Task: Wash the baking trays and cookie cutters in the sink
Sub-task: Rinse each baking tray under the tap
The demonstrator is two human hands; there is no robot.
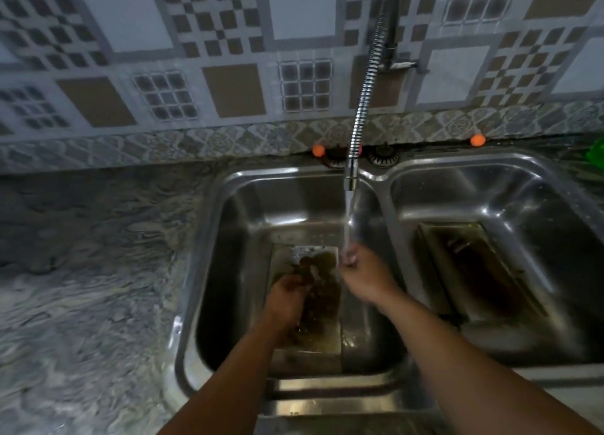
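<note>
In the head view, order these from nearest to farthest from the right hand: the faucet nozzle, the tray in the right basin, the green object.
1. Faucet nozzle, directly above the right hand.
2. Tray in the right basin, to its right.
3. Green object, at the far right edge.

Both bare forearms reach forward and down. Left hand (287, 295) sits low, fingers curled downward, a bit blurry. Right hand (366, 276) is raised higher, fingertips bunched together.
</note>
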